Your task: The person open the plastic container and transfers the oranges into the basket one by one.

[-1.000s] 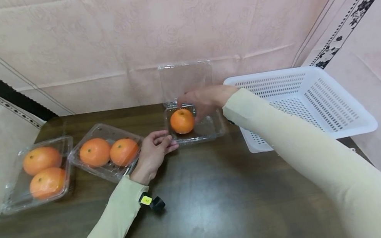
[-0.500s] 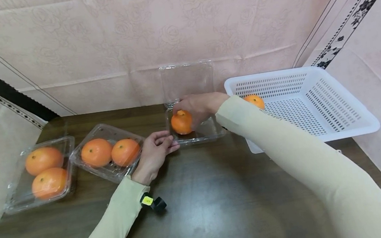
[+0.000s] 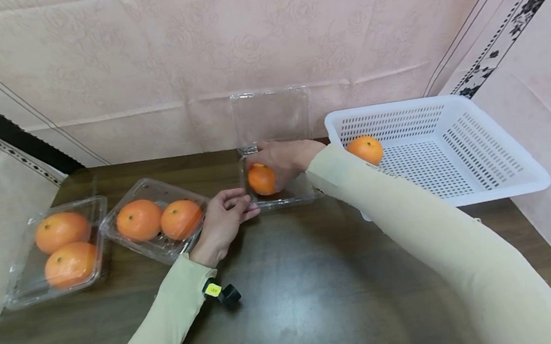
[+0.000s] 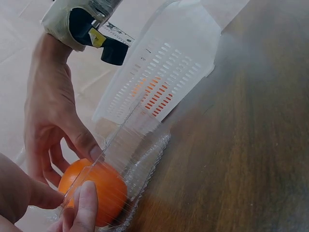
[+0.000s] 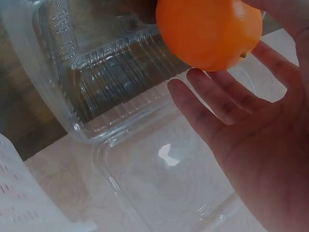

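Note:
My left hand (image 3: 221, 222) pinches the front-left rim of an open clear plastic clamshell container (image 3: 288, 200), whose lid (image 3: 272, 116) stands up at the back. Inside it, at the left end, is one orange (image 3: 262, 180), and my right hand (image 3: 282, 163) reaches over from the right to hold it. In the right wrist view, the thumb side and fingers curve about the orange (image 5: 207, 34), its stem spot facing the hand. Through the clear wall in the left wrist view, the orange (image 4: 108, 188) shows between both hands. The container's right end holds nothing.
A white perforated basket (image 3: 509, 186) stands at the right with an orange (image 3: 365, 150) in its left end. To the left, two clear containers, one angled (image 3: 163, 251) and one at the far left (image 3: 26, 293), each hold two oranges. A pink cloth (image 3: 143, 68) hangs behind.
My right hand has moved down and left around the orange, which has turned so its stem spot shifted. The forearm's shift uncovers the orange in the basket. My left hand stays put.

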Tool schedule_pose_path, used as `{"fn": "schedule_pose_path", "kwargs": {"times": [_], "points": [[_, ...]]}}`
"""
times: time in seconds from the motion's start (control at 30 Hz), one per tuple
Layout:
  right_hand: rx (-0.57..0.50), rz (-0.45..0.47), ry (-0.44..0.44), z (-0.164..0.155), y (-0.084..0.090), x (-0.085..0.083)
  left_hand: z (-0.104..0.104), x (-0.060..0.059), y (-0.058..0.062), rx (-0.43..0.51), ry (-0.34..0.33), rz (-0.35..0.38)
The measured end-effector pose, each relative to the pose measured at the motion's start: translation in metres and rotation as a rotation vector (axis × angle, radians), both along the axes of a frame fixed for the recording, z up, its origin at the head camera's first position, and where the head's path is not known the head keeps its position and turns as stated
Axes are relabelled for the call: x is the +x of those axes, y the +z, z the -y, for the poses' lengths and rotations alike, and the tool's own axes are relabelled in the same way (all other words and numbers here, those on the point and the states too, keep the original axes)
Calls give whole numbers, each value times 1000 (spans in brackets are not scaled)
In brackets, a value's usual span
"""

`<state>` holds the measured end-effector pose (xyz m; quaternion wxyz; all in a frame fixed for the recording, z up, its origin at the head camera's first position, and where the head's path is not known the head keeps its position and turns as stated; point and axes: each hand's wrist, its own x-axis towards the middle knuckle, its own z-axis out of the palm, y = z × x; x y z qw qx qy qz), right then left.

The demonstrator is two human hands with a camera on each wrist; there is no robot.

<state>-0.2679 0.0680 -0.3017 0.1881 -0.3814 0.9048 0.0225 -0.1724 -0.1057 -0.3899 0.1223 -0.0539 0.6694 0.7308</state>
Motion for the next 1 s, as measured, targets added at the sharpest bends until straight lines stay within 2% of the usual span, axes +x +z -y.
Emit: {"fn": "schedule_pose_path", "kwargs": {"times": [0.23, 0.47, 0.6, 1.0], "points": [[-9, 41, -34, 4, -4, 0, 0, -1, 1, 6, -3, 5], [27, 19, -34, 7, -7, 1, 0, -1, 0, 19, 4, -8], [28, 40, -35, 6, -9, 1, 0, -1, -1, 20, 8, -11], [35, 47, -9, 1, -8, 0, 1, -1, 0, -3, -9, 12]]}}
